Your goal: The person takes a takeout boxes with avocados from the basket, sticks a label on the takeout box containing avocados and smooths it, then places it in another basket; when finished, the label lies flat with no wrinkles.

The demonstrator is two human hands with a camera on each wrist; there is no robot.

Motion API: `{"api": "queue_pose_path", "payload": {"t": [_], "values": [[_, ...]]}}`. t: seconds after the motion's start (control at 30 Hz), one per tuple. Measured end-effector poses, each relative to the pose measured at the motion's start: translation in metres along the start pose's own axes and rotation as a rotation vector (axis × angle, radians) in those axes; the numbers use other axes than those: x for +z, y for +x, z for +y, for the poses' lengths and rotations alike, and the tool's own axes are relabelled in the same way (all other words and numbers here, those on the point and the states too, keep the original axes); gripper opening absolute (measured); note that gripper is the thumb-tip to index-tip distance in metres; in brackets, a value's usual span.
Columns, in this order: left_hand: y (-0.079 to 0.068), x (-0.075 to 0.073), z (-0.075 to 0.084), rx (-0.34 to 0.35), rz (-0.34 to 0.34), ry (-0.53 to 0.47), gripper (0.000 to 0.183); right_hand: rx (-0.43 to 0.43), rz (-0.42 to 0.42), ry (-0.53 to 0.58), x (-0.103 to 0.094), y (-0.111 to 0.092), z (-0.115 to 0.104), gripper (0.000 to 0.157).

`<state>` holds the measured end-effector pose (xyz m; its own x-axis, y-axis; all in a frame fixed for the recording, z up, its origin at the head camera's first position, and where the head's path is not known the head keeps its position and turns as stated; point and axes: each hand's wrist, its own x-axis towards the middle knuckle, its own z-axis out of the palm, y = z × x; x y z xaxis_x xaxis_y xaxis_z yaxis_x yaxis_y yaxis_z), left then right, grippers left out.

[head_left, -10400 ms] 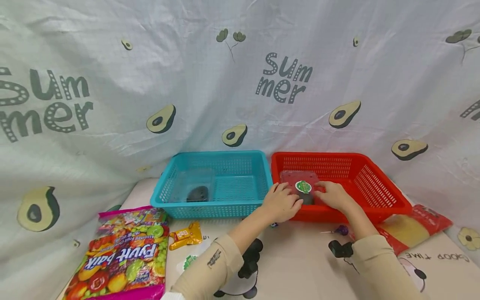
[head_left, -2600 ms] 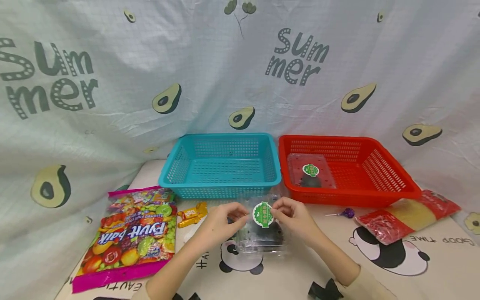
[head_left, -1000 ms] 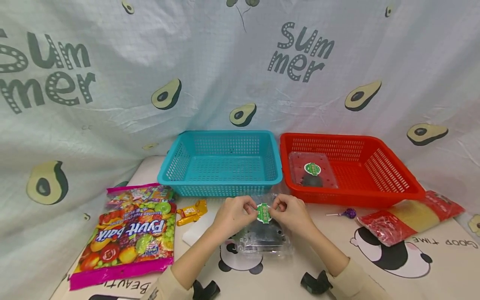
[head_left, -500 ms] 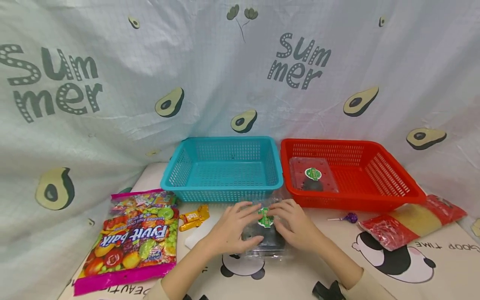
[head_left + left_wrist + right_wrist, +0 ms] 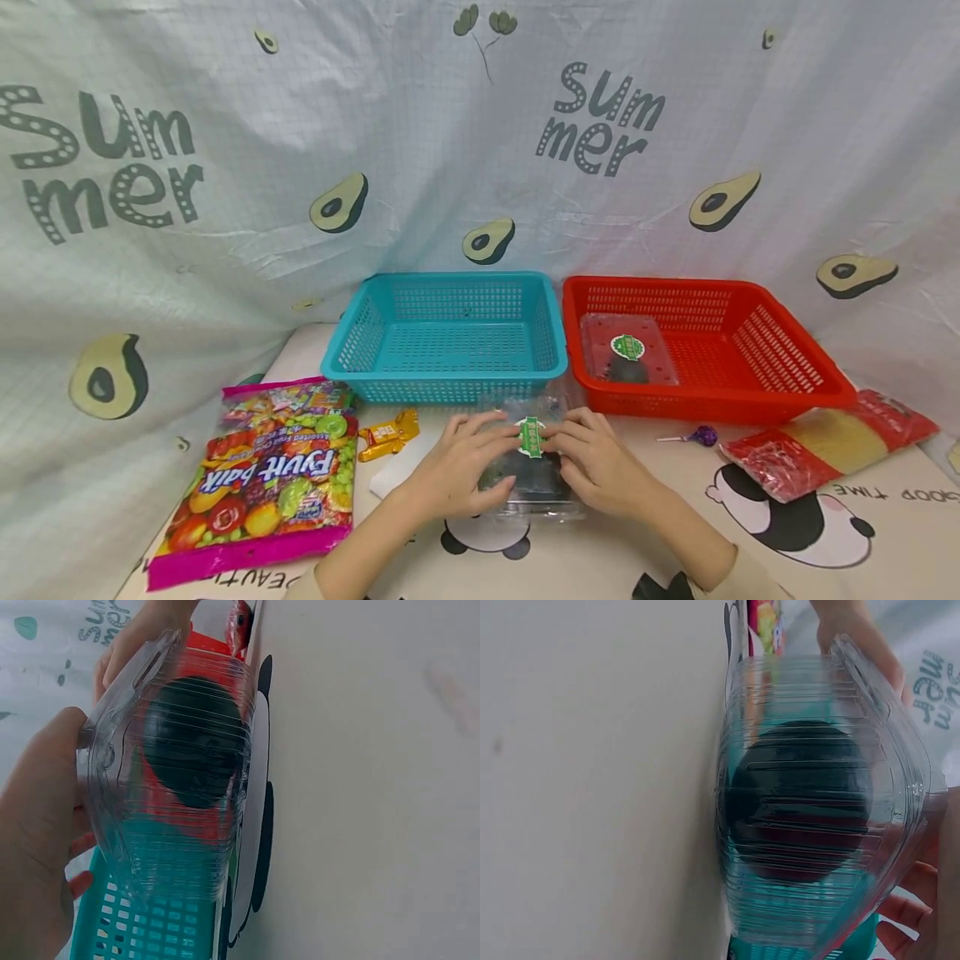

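Note:
A clear plastic clamshell container (image 5: 543, 504) sits on the table before me, with a dark round object (image 5: 195, 742) inside. A green and white round sticker (image 5: 531, 437) lies on its lid. My left hand (image 5: 461, 467) rests on the lid from the left, fingertips on the sticker's edge and thumb extended nearer me. From the other side my right hand (image 5: 600, 458) touches the sticker with its fingers relaxed. Both wrist views show the container's ribbed side, with the hands at the lid's rim and the fingertips partly hidden.
Behind stand a teal basket (image 5: 457, 379) and a red basket (image 5: 795, 392), which holds another stickered container (image 5: 660, 358). Left are a fruit candy bag (image 5: 262, 483), an orange wrapped snack (image 5: 388, 435) and white paper (image 5: 390, 475). Right lie a lollipop (image 5: 703, 435) and a red-yellow packet (image 5: 832, 442).
The container has come from the teal basket to the table. Both hands, earlier at the red basket, pinched the sticker over the lid, then let go and spread their fingers onto it.

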<state>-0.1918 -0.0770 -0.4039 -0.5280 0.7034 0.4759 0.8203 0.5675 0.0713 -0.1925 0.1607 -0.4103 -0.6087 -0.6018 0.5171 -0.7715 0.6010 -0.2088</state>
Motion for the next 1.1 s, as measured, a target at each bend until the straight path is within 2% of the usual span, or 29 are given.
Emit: {"api": "queue_pose_path", "payload": {"t": [0.2, 0.3, 0.33, 0.4, 0.5, 0.57, 0.6, 0.73, 0.87, 0.97, 1.1], "values": [[0.000, 0.000, 0.002, 0.025, 0.072, 0.047, 0.034, -0.016, 0.072, -0.002, 0.002, -0.001, -0.002, 0.019], [0.000, -0.003, 0.006, -0.017, 0.090, 0.053, 0.033, -0.007, 0.105, 0.002, 0.002, -0.002, -0.002, 0.024], [-0.001, -0.004, 0.007, -0.058, 0.080, 0.048, 0.037, 0.013, 0.106, 0.016, 0.001, -0.003, -0.002, 0.029], [-0.003, -0.007, 0.011, -0.181, 0.030, -0.003, 0.047, 0.070, 0.105, 0.053, -0.002, -0.005, -0.004, 0.041], [-0.010, -0.011, 0.019, -0.401, -0.086, -0.148, 0.067, 0.199, 0.069, 0.115, -0.007, -0.010, -0.009, 0.055], [-0.015, -0.010, 0.024, -0.501, -0.143, -0.249, 0.075, 0.284, 0.035, 0.152, -0.009, -0.016, -0.013, 0.056], [-0.017, -0.009, 0.027, -0.527, -0.162, -0.295, 0.077, 0.323, 0.019, 0.174, -0.009, -0.018, -0.015, 0.055], [-0.024, -0.003, 0.041, -0.534, -0.197, -0.387, 0.085, 0.413, -0.021, 0.254, -0.007, -0.026, -0.024, 0.049], [-0.025, -0.004, 0.055, -0.511, -0.204, -0.416, 0.090, 0.413, -0.026, 0.272, -0.009, -0.029, -0.034, 0.047], [-0.025, -0.012, 0.063, -0.514, -0.213, -0.430, 0.090, 0.403, -0.017, 0.264, -0.015, -0.032, -0.040, 0.047], [-0.023, -0.029, 0.073, -0.500, -0.199, -0.438, 0.086, 0.412, 0.005, 0.245, -0.036, -0.035, -0.048, 0.049]]}}
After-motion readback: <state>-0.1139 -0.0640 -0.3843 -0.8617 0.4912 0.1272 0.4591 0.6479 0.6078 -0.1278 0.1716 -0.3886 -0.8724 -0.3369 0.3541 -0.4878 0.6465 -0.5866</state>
